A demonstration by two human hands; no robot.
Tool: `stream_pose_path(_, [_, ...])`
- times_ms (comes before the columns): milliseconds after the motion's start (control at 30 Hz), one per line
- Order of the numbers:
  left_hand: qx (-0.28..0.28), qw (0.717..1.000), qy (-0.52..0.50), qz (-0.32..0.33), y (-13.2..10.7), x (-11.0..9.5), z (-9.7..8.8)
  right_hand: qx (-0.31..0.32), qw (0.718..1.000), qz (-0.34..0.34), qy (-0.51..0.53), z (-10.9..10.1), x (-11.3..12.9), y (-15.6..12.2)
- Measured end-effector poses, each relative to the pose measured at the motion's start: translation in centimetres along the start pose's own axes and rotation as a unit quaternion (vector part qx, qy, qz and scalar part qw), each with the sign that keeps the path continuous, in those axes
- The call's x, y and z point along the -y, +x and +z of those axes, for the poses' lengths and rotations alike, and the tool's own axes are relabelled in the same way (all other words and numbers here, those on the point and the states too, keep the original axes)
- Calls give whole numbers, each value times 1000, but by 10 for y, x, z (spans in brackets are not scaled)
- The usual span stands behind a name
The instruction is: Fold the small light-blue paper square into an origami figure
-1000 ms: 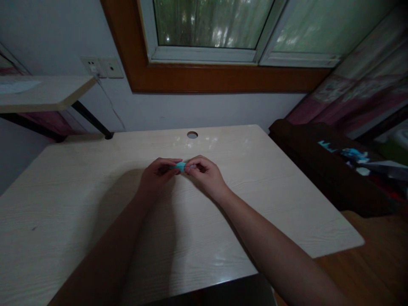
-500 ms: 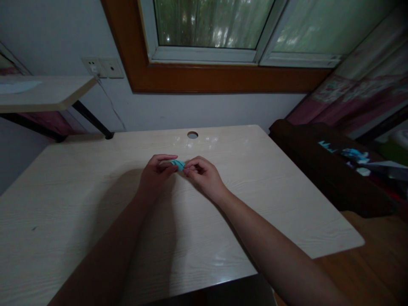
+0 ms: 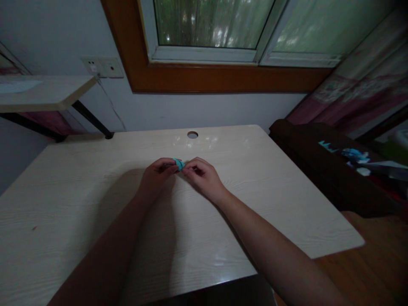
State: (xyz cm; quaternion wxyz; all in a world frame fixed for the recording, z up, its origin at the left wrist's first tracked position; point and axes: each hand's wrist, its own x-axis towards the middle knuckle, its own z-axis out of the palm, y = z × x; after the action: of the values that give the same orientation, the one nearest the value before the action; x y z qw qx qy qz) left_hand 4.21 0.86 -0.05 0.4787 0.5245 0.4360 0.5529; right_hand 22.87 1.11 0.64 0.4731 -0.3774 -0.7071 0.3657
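Observation:
A small turquoise folded piece, paper or cloth by its look, is held between my two hands above the pale wood-grain table. It has a dark line or crease across it; its exact kind cannot be made out. My left hand pinches it from the left, thumb in front and fingers behind. From the right, my right hand grips its edge between thumb and fingertips. Part of the piece is hidden by the fingers of both hands.
A round cable hole lies near the table's back edge. A raised shelf on black legs stands at the back left. To the right, a dark brown cabinet holds blue scraps and papers. A window is ahead.
My left fingers, stretched out above the turquoise piece before, have curled down closer round it. The piece has turned slightly and shifted a little right. Both arms stay almost in place.

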Motion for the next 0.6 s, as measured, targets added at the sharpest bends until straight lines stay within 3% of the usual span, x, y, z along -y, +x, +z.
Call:
stream_pose_path(367, [42,996,-34,-68,-1,-3,0,7,993,61,99,3,-3,-3])
stream_pose_path(600, [62,994,-54,-72,0,0,0,-3,996,41,79,2,-2,-1])
